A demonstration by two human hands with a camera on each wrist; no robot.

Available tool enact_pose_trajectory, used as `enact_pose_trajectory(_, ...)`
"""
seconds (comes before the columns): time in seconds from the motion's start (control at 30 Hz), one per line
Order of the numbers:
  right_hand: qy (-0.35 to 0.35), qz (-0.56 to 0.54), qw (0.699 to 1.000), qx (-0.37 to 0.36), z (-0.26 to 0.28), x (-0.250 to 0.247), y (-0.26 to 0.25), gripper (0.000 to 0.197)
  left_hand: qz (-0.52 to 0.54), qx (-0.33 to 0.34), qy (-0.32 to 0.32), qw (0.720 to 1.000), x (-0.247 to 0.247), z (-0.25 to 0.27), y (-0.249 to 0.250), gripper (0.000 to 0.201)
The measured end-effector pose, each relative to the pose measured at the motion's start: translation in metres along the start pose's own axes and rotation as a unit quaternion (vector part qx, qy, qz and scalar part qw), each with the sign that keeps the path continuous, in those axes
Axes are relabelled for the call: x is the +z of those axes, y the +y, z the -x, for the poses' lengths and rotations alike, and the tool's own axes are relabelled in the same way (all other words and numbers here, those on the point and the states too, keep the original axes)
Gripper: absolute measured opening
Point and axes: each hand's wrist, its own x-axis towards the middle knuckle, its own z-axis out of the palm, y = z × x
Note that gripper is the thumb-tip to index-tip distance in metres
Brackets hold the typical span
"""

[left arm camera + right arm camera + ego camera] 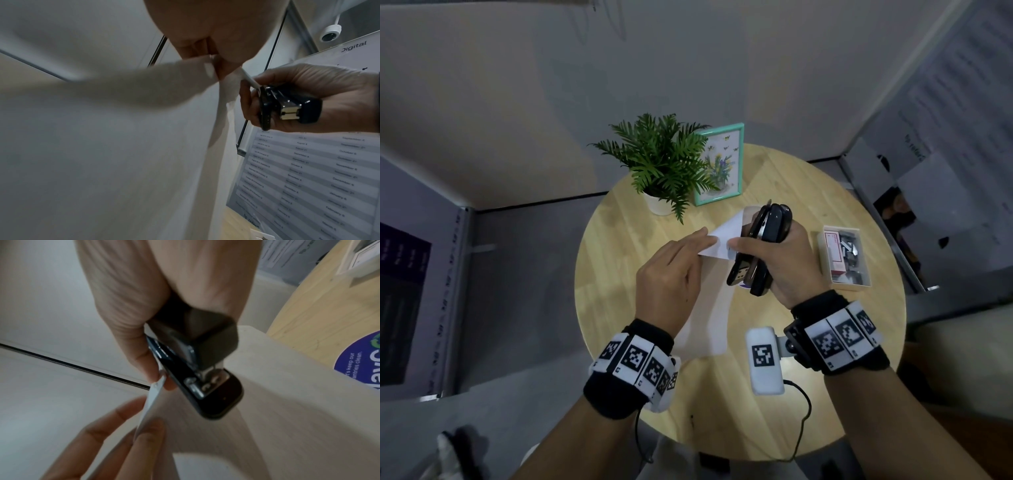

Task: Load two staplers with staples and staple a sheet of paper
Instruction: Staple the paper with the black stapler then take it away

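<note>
Above the centre of the round pale wooden table [808, 394], the thin white sheet of paper [702, 329], light and limp, is pinched at its folded top by the left hand [671, 277]. The right hand [787, 263] curls round the rigid black stapler [763, 246], best gripped mid-body.

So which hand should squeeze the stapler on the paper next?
The right hand. It already grips the black stapler, with the corner of the sheet of paper beside its mouth. The left hand pinches the paper's edge and is better placed to feed it in and keep it steady.
</note>
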Motion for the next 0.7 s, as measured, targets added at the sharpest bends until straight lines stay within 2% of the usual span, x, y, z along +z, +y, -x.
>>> enact_pose_trajectory(0.2, -0.004, 0.035, 0.999, -0.014, -0.001, 0.0, 0.002, 0.031, 0.0, -0.004, -0.009, 1.0, 0.0, -0.003, 0.001, 0.031)
enact_pose_trajectory(0.47, 0.028, -0.003, 0.999, -0.022, -0.006, 0.002, 0.005, 0.017, 0.002, -0.001, -0.01, 1.0, 0.004, -0.005, 0.0, 0.032)
enact_pose_trajectory(0.57, 0.031, -0.022, 0.999, -0.018, -0.007, 0.002, 0.005, 0.021, -0.006, 0.0, -0.004, 1.0, 0.007, -0.005, -0.001, 0.033)
enact_pose_trajectory(0.7, 0.042, -0.054, 0.998, -0.013, -0.008, 0.001, -0.002, 0.024, 0.012, -0.038, -0.012, 0.999, 0.013, -0.006, 0.001, 0.032)
